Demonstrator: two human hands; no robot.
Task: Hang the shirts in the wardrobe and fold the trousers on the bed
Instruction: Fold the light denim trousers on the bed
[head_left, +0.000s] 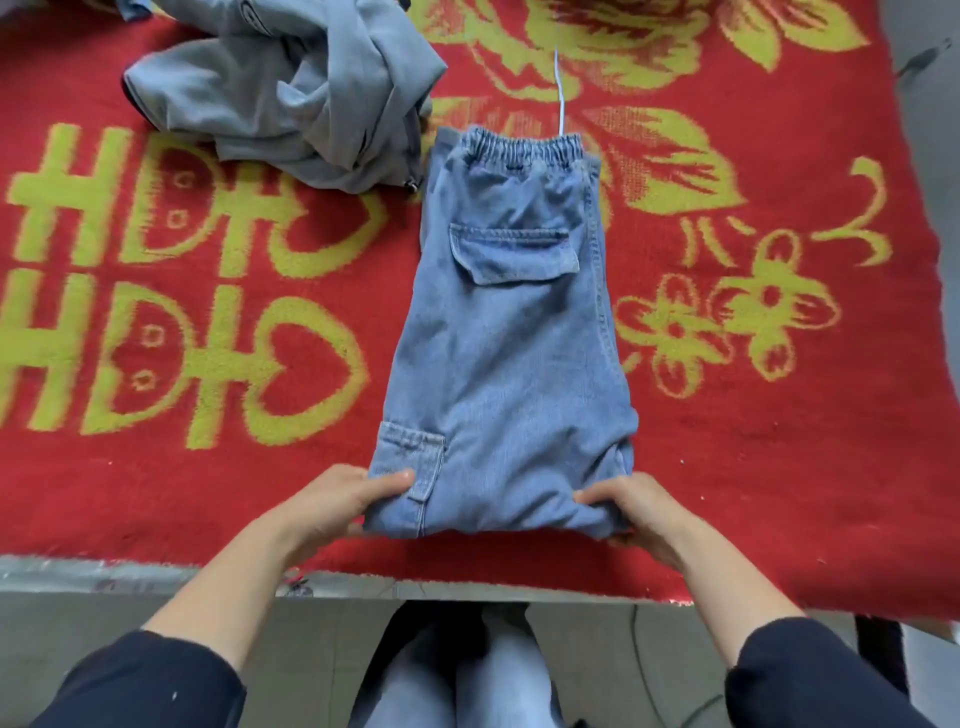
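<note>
**Both hands at the near fold of the trousers**

Blue denim trousers (509, 332) lie flat on a red blanket (779, 467) with yellow patterns. They are folded into a long narrow stack, with the elastic waistband at the far end and a flap pocket facing up. The left hand (332, 506) grips the near left corner, thumb on top beside a side pocket and fingers tucked beneath. The right hand (631, 506) grips the near right corner in the same way. A crumpled grey garment (291, 98) lies to the far left, just beside the waistband. A white cord (561, 88) runs away from the waistband. Dark sleeves (156, 680) cover both forearms.
</note>
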